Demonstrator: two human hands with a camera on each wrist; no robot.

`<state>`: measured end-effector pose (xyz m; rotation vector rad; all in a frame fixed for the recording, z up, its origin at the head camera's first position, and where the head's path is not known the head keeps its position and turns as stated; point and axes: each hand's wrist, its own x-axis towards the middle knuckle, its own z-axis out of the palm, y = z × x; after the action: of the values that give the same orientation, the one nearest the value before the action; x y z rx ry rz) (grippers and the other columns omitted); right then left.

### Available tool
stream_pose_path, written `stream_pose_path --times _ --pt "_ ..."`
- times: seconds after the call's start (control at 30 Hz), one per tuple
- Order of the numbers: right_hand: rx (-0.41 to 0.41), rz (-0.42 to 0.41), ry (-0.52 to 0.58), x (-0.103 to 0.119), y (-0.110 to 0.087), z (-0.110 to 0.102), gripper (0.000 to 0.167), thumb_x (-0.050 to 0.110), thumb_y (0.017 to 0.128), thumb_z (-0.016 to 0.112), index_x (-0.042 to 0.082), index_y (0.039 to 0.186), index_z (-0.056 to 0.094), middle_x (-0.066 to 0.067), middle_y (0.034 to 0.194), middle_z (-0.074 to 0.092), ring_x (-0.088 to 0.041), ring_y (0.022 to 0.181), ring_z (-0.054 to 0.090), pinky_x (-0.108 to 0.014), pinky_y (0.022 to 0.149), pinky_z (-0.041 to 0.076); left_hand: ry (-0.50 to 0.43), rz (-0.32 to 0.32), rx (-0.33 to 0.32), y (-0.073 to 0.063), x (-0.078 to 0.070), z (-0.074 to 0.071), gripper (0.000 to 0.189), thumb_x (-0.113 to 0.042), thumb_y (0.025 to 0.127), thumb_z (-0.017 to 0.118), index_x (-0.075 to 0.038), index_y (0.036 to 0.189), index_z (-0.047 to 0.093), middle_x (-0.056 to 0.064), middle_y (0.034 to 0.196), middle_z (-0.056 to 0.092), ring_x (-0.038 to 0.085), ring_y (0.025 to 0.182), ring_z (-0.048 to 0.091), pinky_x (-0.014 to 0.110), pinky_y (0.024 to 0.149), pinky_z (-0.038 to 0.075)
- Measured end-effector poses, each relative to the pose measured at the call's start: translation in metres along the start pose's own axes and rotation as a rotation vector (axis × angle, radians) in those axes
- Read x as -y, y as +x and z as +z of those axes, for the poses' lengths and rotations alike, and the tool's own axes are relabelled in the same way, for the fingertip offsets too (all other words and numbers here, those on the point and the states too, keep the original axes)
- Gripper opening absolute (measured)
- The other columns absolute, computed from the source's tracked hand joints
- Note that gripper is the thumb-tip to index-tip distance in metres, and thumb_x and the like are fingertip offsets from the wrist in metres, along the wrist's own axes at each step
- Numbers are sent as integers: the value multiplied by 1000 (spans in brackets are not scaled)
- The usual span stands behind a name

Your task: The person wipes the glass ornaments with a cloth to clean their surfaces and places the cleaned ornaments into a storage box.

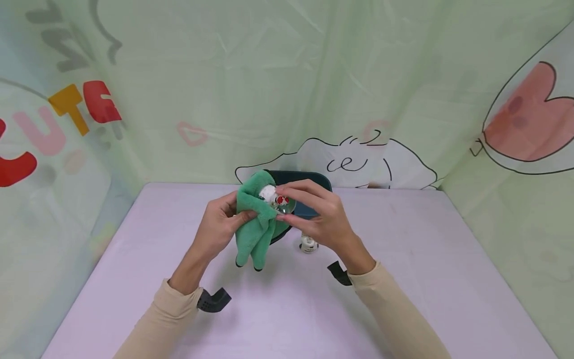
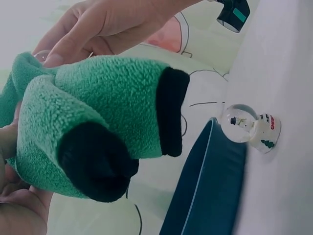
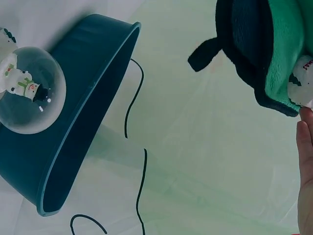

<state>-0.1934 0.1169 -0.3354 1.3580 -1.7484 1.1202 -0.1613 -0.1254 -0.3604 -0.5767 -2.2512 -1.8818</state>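
My left hand (image 1: 215,225) grips a folded green fleecy cloth (image 1: 255,229) with dark edging, thumb on its front. Part of the cloth wraps the white base of a snow globe (image 1: 284,201), which has a red and white figure inside its clear dome. Fingers and thumb of my right hand (image 1: 324,215) pinch the globe from the right. The base (image 3: 302,87) lies against the cloth in the right wrist view, where a dark hanging loop (image 3: 204,54) also shows. Both hands are raised above the table.
Behind the hands stands a dark teal basin (image 1: 316,185), partly hidden by them. A second snow globe (image 2: 266,131), with a snowman inside and a white base, stands upright on the pale table (image 1: 403,279) in front of it. A printed curtain (image 1: 269,99) encloses the table.
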Motion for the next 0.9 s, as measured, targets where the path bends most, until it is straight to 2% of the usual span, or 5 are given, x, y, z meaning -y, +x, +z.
stream_pose_path --times 0.23,0.47,0.73,0.9 --pt "-14 26 -13 2 2 -3 43 31 90 78 -2 118 72 -14 113 70 -27 106 69 -26 94 55 -10 11 33 -1 -2 -5 29 -3 90 76 1 118 71 15 109 75 17 90 70 28 71 57" --pt "-67 110 -17 3 3 -5 48 35 88 81 0 119 72 -13 114 71 -24 104 70 -25 92 55 -25 -5 76 -3 1 -4 24 -1 89 76 1 112 73 11 102 76 16 85 69 28 68 58" --pt "-74 161 2 6 4 -5 49 36 88 80 2 122 72 -11 115 71 -23 104 70 -26 91 56 -32 -9 69 -4 4 -2 27 -3 90 75 1 116 71 15 107 75 17 92 69 28 73 58" --pt "-67 159 29 6 3 -3 48 36 88 80 3 121 72 -11 114 71 -22 104 69 -25 89 56 -30 -30 74 -4 5 0 30 -5 91 75 0 120 70 15 109 75 18 93 68 28 74 57"
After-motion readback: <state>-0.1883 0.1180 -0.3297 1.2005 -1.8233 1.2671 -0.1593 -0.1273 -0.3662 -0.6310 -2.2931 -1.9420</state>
